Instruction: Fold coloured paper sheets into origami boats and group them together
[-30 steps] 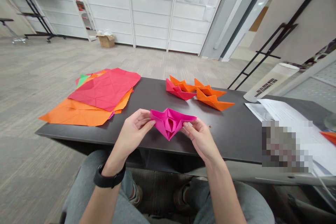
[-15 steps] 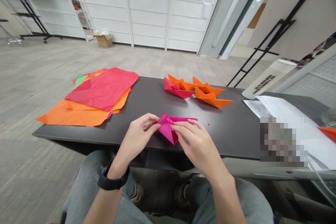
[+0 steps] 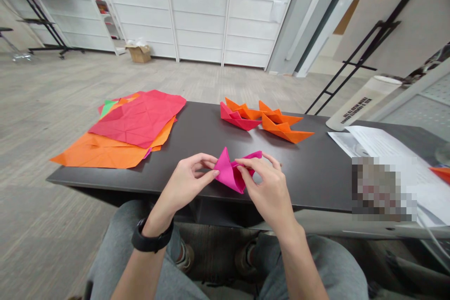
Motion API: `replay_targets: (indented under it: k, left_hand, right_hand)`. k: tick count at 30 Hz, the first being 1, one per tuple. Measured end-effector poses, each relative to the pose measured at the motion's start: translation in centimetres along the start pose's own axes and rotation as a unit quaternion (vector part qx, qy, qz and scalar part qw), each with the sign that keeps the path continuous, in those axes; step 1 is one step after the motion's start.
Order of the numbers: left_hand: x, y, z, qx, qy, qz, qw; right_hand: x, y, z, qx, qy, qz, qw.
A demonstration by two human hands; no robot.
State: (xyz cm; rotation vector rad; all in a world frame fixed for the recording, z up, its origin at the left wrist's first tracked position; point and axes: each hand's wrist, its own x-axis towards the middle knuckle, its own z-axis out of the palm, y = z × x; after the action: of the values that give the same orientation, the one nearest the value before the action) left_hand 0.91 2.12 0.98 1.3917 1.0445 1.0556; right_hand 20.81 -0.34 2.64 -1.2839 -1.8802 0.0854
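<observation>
Between my hands, near the table's front edge, is a magenta folded paper (image 3: 228,174) with a raised peak and an opened fold on its right. My left hand (image 3: 191,178) pinches its left corner between thumb and fingers. On the other side my right hand (image 3: 265,180) grips the right part, with thumb and index finger at the open fold; the fingers cover some of the paper. Beyond them stand a pink-red paper boat (image 3: 241,119) and several orange paper boats (image 3: 286,131), grouped close together.
A pile of creased paper sheets, a red sheet (image 3: 140,117) over an orange sheet (image 3: 101,152), lies at the table's left end. At right are printed papers (image 3: 390,150), a white cylinder (image 3: 363,103) and a blurred-out patch. The dark table (image 3: 204,126) ends close to my knees.
The magenta paper has opened up: its peak stands higher and the fold on the right gapes wider. My right hand has shifted its fingers into that fold; my left keeps its pinch.
</observation>
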Motion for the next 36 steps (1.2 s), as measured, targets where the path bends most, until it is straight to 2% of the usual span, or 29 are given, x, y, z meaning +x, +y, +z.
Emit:
replay_targets:
  k: [8, 11, 13, 15, 16, 19, 21, 24, 29, 33, 36]
  left_hand:
    - [0.1, 0.0, 0.3, -0.043, 0.032, -0.024, 0.998]
    - [0.1, 0.1, 0.3, -0.053, 0.068, -0.015, 0.996]
    - [0.1, 0.2, 0.3, -0.066, 0.100, -0.002, 0.993]
    - [0.1, 0.2, 0.3, -0.084, 0.127, 0.008, 0.988]
    - [0.1, 0.2, 0.3, -0.094, 0.136, 0.012, 0.986]
    - [0.0, 0.3, 0.4, -0.129, 0.129, 0.011, 0.983]
    - [-0.1, 0.4, 0.5, -0.158, 0.106, -0.006, 0.982]
    - [-0.2, 0.3, 0.6, -0.225, 0.087, -0.034, 0.970]
    - [0.2, 0.2, 0.9, -0.322, 0.117, -0.019, 0.939]
    - [0.5, 0.2, 0.9, -0.323, 0.150, 0.005, 0.934]
    - [0.4, 0.1, 0.8, -0.299, 0.164, 0.009, 0.940]
  right_hand:
    - [-0.1, -0.6, 0.5, 0.025, 0.049, 0.073, 0.996]
    - [0.0, -0.2, -0.1, 0.040, 0.039, 0.054, 0.997]
    - [0.0, 0.5, -0.6, 0.067, 0.066, 0.049, 0.994]
    - [-0.1, 1.5, -0.9, 0.126, 0.100, 0.081, 0.984]
    - [-0.1, 2.0, -0.9, 0.179, 0.077, 0.106, 0.975]
    - [0.0, 2.6, -0.6, 0.335, -0.080, 0.178, 0.922]
    - [0.2, 2.5, -0.1, 0.380, -0.115, 0.215, 0.892]
    - [0.4, 2.2, 0.9, 0.416, -0.058, 0.257, 0.870]
    - [0.3, 1.8, 2.6, 0.507, 0.039, 0.294, 0.809]
    - [0.3, 1.3, 3.5, 0.574, 0.068, 0.324, 0.749]
    - [0.3, 1.2, 3.7, 0.582, 0.074, 0.340, 0.735]
